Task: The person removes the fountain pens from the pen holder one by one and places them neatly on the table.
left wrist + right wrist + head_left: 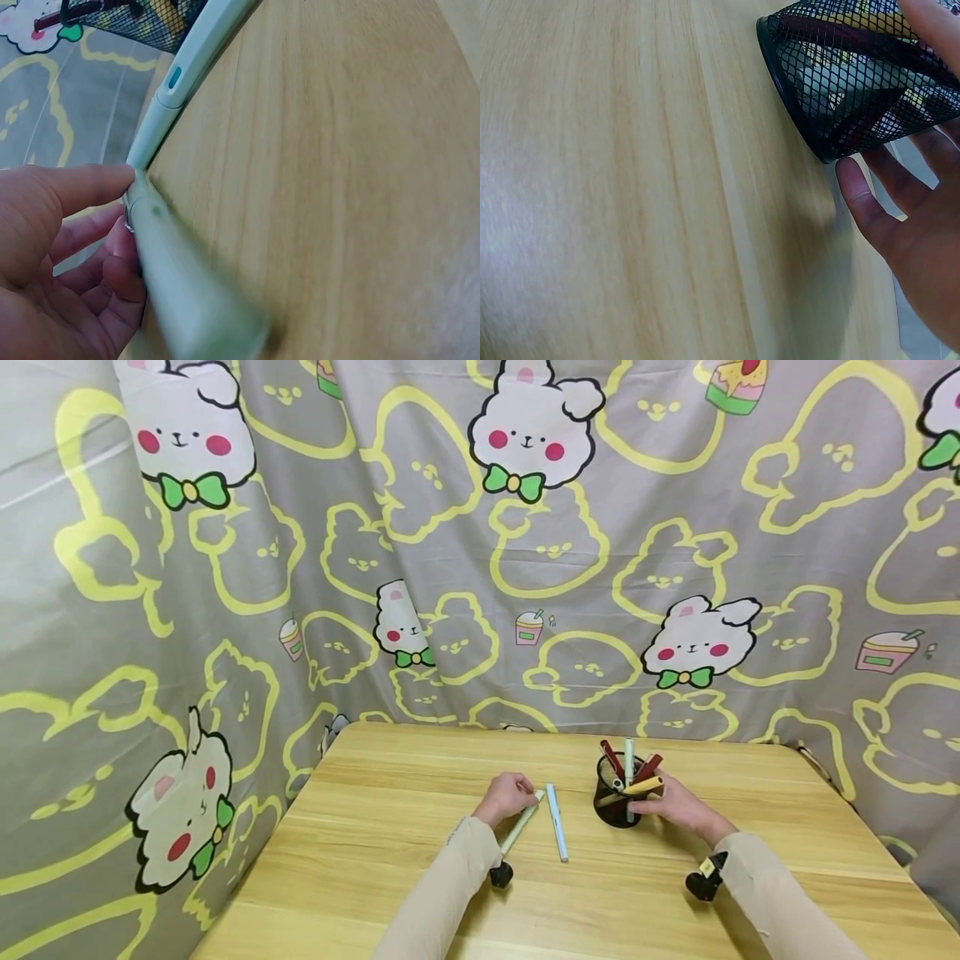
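My left hand (508, 797) is at the far end of a pale green pen (520, 828) lying slanted on the table, its thumb and fingertips pinching around the clip end. Just right of it lies a light blue pen (557, 822); in the left wrist view the two pens' ends come close together. A black mesh pen holder (609, 808) stands upright further right, with several pens in it, dark red, yellow and pale ones. My right hand (686, 810) holds this holder from its right side, thumb and fingers spread round the mesh in the right wrist view.
The wooden table (360, 835) reaches back to a grey curtain (450, 568) with yellow outlines and white rabbit faces. The curtain also hangs along the left side. A black wrist camera (501, 874) sits under the left wrist, another black camera (703, 883) at the right.
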The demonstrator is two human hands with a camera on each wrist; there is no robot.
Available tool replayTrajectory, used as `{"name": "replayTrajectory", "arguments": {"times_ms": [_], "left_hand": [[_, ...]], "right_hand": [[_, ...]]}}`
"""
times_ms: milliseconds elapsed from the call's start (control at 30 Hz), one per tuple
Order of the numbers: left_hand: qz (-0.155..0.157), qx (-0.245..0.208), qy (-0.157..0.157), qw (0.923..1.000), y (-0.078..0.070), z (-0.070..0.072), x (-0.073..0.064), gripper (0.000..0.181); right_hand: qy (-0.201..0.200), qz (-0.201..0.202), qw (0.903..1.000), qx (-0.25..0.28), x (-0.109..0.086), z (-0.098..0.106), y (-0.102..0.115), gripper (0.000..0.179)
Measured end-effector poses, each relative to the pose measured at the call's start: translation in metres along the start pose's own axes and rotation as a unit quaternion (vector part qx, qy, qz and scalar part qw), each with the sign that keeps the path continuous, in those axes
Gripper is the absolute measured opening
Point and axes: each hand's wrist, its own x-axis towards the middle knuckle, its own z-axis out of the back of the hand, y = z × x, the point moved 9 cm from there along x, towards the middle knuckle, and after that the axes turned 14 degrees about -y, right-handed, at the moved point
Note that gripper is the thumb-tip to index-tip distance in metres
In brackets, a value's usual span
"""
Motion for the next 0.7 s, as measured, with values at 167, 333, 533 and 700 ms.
{"name": "replayTrajectory", "arguments": {"times_ms": [167,333,533,700], "left_hand": [[0.005,-0.004,0.001,1.0000,0.0027,0.0011,0.0011,0.020],[0.009,-0.015,0.010,0.9998,0.0063,0.0004,0.0024,0.024],[0.003,-0.018,0.010,0.9998,0.0062,-0.0008,0.0036,0.026],[0.004,-0.037,0.015,0.9992,0.0056,-0.0026,0.0027,0.026]], "right_hand": [[-0.001,0.000,1.0000,-0.005,0.0006,0.0001,-0.0011,0.084],[-0.004,0.000,1.0000,-0.003,0.0004,0.0002,-0.0016,0.084],[-0.004,-0.005,1.0000,0.004,0.0004,0.0000,-0.0021,0.083],[-0.007,-0.005,0.9999,-0.007,0.0008,0.0012,-0.0035,0.086]]}}
